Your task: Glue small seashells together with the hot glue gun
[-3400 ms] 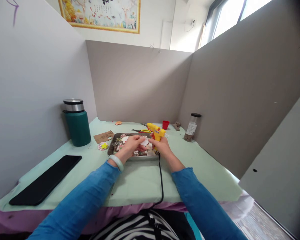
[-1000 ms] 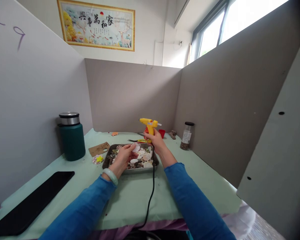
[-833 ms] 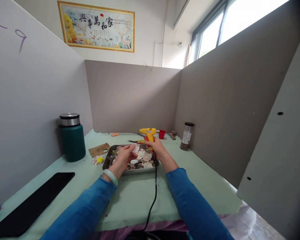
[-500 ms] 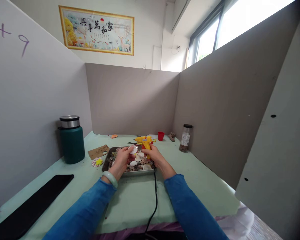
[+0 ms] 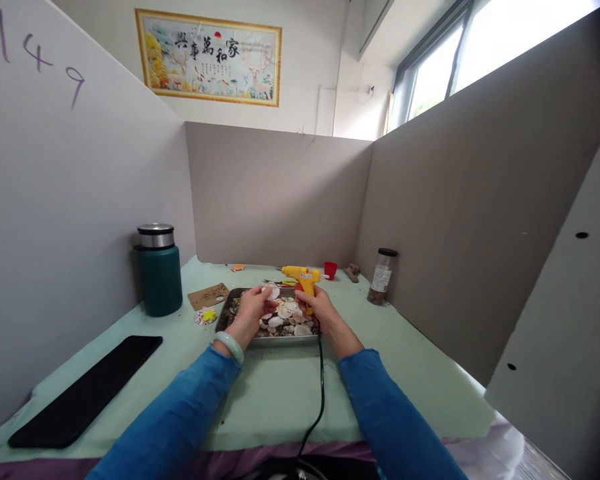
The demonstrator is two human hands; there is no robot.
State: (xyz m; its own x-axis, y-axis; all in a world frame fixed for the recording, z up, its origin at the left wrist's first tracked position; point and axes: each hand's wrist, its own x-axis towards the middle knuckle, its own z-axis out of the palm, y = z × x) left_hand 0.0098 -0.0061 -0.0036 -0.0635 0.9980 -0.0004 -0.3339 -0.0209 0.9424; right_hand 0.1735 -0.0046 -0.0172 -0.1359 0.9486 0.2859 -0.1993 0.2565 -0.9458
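My left hand [image 5: 253, 311], with a pale bangle at its wrist, pinches a white seashell [image 5: 272, 291] between thumb and fingers. My right hand [image 5: 322, 308] is wrapped round the handle of a yellow hot glue gun [image 5: 300, 275], whose nozzle points left, above and beyond the shell. A black cord [image 5: 322, 380] hangs from the glue gun's handle down to the table's front edge. Beneath both hands lies a metal tray [image 5: 280, 341] filled with shells and small stones; my left hand covers part of it.
Left of the tray are a brown board [image 5: 200, 297] and a small disc with a yellow star [image 5: 209, 316]. A green flask [image 5: 160, 280] and a black flat slab [image 5: 87, 393] stand further left. At the back right are a red cup [image 5: 331, 271] and a jar [image 5: 381, 279]. Partitions enclose three sides.
The whole view has shifted, so everything appears further right. The glue gun has turned a little and its nozzle now sits above the shell, more level. Both hands keep their holds.
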